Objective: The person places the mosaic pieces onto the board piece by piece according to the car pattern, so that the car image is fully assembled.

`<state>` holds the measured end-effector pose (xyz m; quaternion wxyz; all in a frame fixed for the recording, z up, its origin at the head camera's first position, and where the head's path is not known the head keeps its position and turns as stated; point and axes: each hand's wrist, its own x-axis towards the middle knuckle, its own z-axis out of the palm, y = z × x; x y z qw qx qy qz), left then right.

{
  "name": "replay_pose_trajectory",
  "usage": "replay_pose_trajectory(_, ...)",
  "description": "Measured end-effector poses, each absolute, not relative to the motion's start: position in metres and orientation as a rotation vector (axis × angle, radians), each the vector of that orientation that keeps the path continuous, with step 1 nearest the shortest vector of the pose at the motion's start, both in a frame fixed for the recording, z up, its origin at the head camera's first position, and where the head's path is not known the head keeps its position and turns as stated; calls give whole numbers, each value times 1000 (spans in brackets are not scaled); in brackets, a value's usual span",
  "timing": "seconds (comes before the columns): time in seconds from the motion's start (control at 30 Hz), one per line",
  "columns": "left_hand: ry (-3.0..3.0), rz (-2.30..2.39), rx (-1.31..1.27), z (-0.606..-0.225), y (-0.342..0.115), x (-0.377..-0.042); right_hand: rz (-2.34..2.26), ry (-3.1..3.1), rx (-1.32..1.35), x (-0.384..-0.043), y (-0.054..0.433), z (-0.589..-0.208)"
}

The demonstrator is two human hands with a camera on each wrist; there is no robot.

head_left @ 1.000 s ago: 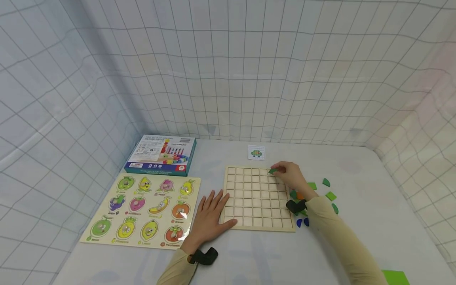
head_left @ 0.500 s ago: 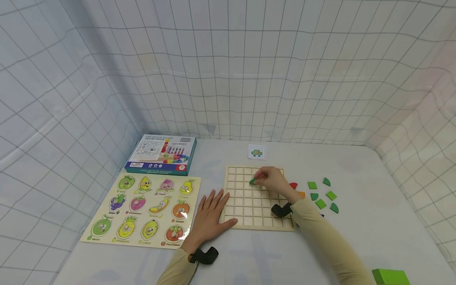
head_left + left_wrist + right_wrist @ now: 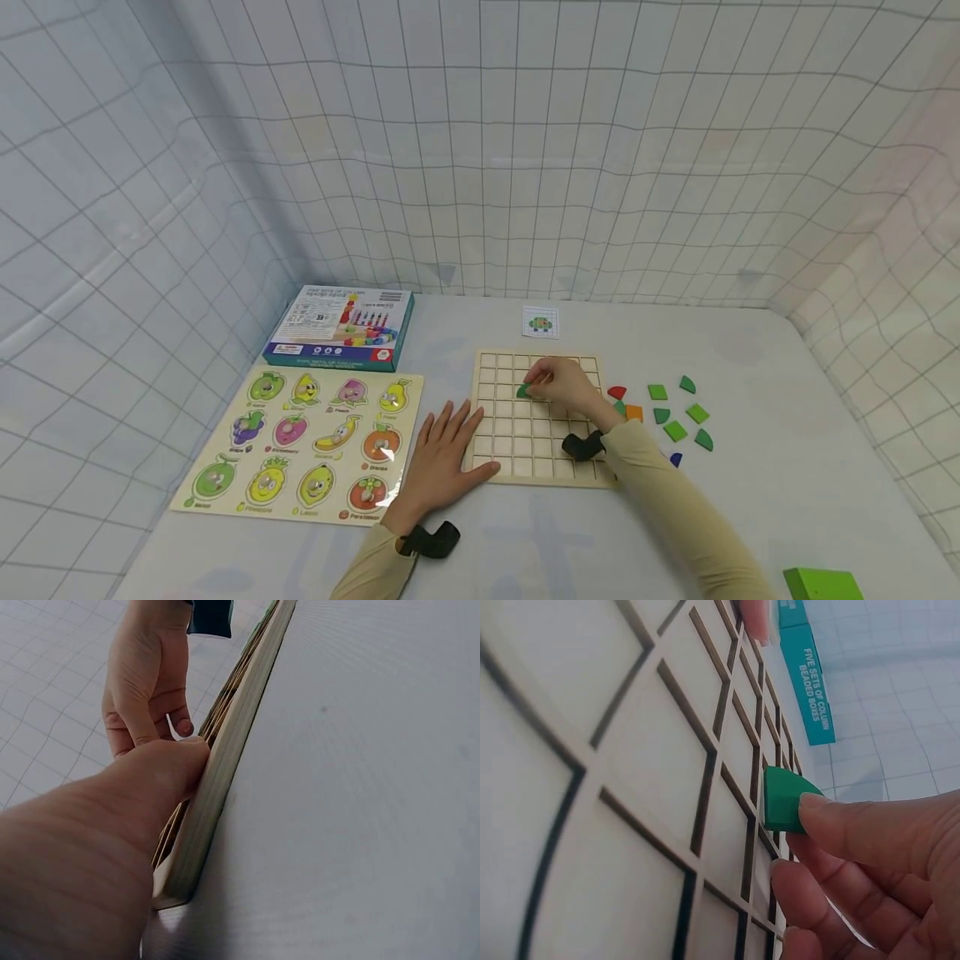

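A pale wooden grid board lies flat on the table. Between thumb and fingers my right hand pinches a green quarter-circle piece at the board's upper middle cells. In the right wrist view that piece stands against the grid ridges. My left hand rests with spread, straight fingers at the board's left edge, its thumb on the lower left corner. Beyond the board lies a small pattern card with a green figure printed on it.
Right of the board lie loose pieces: several green ones, a red quarter-circle, an orange square and a blue one. A fruit puzzle board and a boxed bead set stand left. A green block sits front right.
My right hand has moved left and slightly nearer from the board's upper right corner, carrying the green quarter-circle piece to the upper middle cells. The left hand has stayed put.
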<state>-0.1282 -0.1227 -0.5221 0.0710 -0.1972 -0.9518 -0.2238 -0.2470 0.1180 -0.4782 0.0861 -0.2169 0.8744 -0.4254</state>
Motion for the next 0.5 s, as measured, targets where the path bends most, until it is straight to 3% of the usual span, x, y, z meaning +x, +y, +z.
replay_pose_trajectory(0.5, -2829, -663, -608, -523, -122, -128, -1227, 2646, -583, -244, 111, -477)
